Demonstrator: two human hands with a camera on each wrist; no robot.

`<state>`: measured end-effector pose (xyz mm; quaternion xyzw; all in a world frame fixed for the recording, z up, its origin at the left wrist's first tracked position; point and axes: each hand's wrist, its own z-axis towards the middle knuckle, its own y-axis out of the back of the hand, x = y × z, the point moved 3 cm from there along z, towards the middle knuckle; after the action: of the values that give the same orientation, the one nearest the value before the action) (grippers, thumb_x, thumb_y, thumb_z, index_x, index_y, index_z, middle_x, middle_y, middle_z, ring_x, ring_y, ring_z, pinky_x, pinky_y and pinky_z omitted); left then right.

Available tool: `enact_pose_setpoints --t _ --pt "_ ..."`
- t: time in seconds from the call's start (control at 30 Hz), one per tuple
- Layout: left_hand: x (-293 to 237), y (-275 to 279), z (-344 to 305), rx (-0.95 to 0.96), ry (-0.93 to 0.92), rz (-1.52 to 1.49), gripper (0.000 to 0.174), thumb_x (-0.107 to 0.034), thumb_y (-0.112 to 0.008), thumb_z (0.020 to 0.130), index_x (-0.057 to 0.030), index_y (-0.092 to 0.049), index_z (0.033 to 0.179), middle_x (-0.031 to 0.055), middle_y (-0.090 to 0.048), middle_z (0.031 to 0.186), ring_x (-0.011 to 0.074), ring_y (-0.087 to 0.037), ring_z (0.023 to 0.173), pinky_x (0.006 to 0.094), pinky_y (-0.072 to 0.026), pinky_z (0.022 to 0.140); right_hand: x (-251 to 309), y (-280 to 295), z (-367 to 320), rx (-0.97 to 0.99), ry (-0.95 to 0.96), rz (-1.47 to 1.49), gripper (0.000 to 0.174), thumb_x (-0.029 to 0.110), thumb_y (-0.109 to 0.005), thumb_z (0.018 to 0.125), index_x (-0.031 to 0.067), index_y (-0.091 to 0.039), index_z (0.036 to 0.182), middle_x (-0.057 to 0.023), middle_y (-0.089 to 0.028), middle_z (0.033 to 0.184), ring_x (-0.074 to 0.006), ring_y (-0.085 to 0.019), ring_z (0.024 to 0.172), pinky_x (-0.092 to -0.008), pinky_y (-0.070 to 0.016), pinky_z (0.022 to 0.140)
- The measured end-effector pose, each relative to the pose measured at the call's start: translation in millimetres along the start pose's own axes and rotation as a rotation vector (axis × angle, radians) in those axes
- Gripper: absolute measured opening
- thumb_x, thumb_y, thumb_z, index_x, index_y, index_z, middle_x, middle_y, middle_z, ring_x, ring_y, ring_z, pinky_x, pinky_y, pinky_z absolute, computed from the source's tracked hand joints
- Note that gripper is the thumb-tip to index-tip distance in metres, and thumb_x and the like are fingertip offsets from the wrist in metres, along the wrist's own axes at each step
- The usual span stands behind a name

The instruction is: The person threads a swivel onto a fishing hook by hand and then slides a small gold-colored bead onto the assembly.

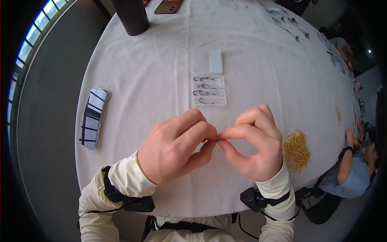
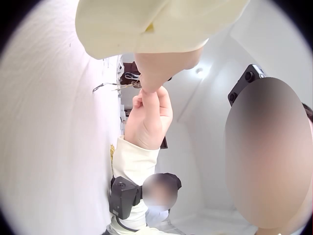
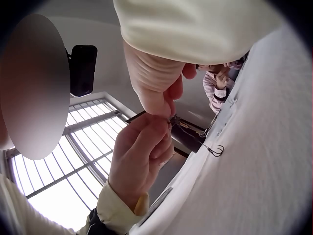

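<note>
My left hand (image 1: 177, 147) and right hand (image 1: 258, 145) meet over the table, thumbs and forefingers pinching a tiny dark piece (image 1: 218, 140) between them. Fingertips cover most of it. From the pinch, a fish hook (image 3: 215, 151) on a thin dark line hangs out, seen in the right wrist view; the left wrist view shows a hook (image 2: 98, 87) too. Beyond the hands lies a clear compartment case (image 1: 209, 90) with dark hooks in its rows. To the right of my right hand is a pile of small gold pieces (image 1: 297, 151).
A phone (image 1: 94, 119) lies at the left, and a white box (image 1: 215, 61) sits just behind the case. At the back stand a dark cup (image 1: 131, 18) and another phone (image 1: 168, 6). Several dark pieces (image 1: 288, 26) are spread far right, where other people sit.
</note>
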<state>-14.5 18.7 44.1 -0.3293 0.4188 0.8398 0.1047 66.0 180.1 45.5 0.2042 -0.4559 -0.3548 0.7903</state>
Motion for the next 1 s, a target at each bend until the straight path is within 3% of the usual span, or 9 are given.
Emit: enact_pose_setpoints --t 0.17,0.23,0.37,0.47,0.63,0.87,0.93,1.0 --pt "1 0 -1 -0.001 0.010 -0.014 0.019 0.003 -0.072 0.074 -0.0034 -0.060 0.088 0.0072 -0.055 0.080 0.0226 -0.060 0.059 0.0339 -0.0501 0.052 0 -2 1 0.002 0.028 -0.006 0.023 0.000 -0.079 0.062 0.0099 -0.067 0.079 -0.0005 -0.055 0.082 -0.0202 -0.048 0.075 -0.0311 -0.0405 0.066" --pt "3 -2 -2 -0.032 0.035 -0.080 0.016 0.005 -0.071 0.074 -0.0030 -0.064 0.086 0.0039 -0.059 0.081 0.0095 -0.051 0.054 0.0241 -0.0418 0.046 -1 -3 1 0.001 0.005 0.036 0.021 -0.001 -0.077 0.064 0.0094 -0.067 0.079 -0.0016 -0.056 0.083 -0.0207 -0.049 0.075 -0.0306 -0.0412 0.066" --pt "3 0 -1 -0.042 0.110 -0.175 0.013 0.004 -0.071 0.077 -0.0024 -0.065 0.086 0.0037 -0.059 0.081 0.0084 -0.050 0.053 0.0235 -0.0392 0.046 -7 -7 -2 -0.032 -0.111 0.221 0.018 -0.002 -0.074 0.068 0.0091 -0.066 0.080 -0.0022 -0.056 0.083 -0.0188 -0.049 0.075 -0.0292 -0.0414 0.065" --pt "2 2 -1 0.007 0.171 -0.188 0.012 -0.001 -0.072 0.081 -0.0042 -0.065 0.091 0.0036 -0.059 0.081 0.0119 -0.056 0.057 0.0266 -0.0452 0.050 -10 -12 -6 -0.041 -0.239 0.435 0.013 -0.001 -0.071 0.075 0.0080 -0.065 0.082 -0.0015 -0.055 0.083 -0.0147 -0.049 0.076 -0.0273 -0.0408 0.067" --pt "6 -3 -4 -0.056 0.277 -0.326 0.009 -0.003 -0.071 0.080 -0.0032 -0.065 0.087 0.0034 -0.059 0.079 0.0086 -0.048 0.054 0.0243 -0.0382 0.049 -12 -20 -10 -0.048 -0.364 0.711 0.009 -0.001 -0.068 0.080 0.0056 -0.063 0.084 -0.0007 -0.054 0.085 -0.0100 -0.047 0.076 -0.0252 -0.0395 0.070" --pt "11 -1 -5 -0.047 0.350 -0.429 0.009 -0.004 -0.070 0.080 -0.0021 -0.065 0.087 0.0028 -0.058 0.078 0.0072 -0.045 0.054 0.0237 -0.0371 0.050 -15 -13 -6 0.024 -0.309 0.620 0.008 0.001 -0.070 0.080 0.0051 -0.066 0.085 -0.0018 -0.057 0.086 -0.0104 -0.047 0.073 -0.0250 -0.0390 0.066" --pt "12 0 -6 0.050 0.522 -0.602 0.005 -0.002 -0.065 0.086 -0.0002 -0.061 0.088 0.0004 -0.058 0.085 0.0034 -0.049 0.070 0.0205 -0.0394 0.060 -12 -6 -2 0.022 -0.245 0.388 0.013 -0.002 -0.069 0.079 0.0050 -0.069 0.090 -0.0037 -0.061 0.087 -0.0126 -0.054 0.072 -0.0269 -0.0438 0.064" --pt "13 1 -5 0.126 0.619 -0.783 0.005 -0.004 -0.065 0.087 -0.0002 -0.061 0.090 -0.0003 -0.058 0.086 0.0034 -0.049 0.073 0.0208 -0.0399 0.062 -11 -3 2 0.001 -0.143 0.345 0.018 -0.004 -0.070 0.078 0.0051 -0.070 0.093 -0.0047 -0.063 0.087 -0.0143 -0.057 0.073 -0.0278 -0.0468 0.064"
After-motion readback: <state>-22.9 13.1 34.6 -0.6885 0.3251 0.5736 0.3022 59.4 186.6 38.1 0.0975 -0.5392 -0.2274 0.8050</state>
